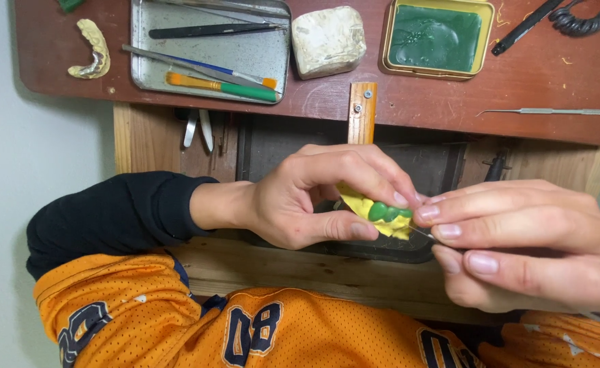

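Two hands meet over the desk [450, 95] edge: the left hand [313, 197] pinches a yellow dental model with green wax teeth [382, 212] in its grip; the right hand [532, 242] pinches a thin metal tool [423, 234] against it

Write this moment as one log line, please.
left hand: pinches yellow dental cast with green wax teeth | right hand: thin metal tool at cast
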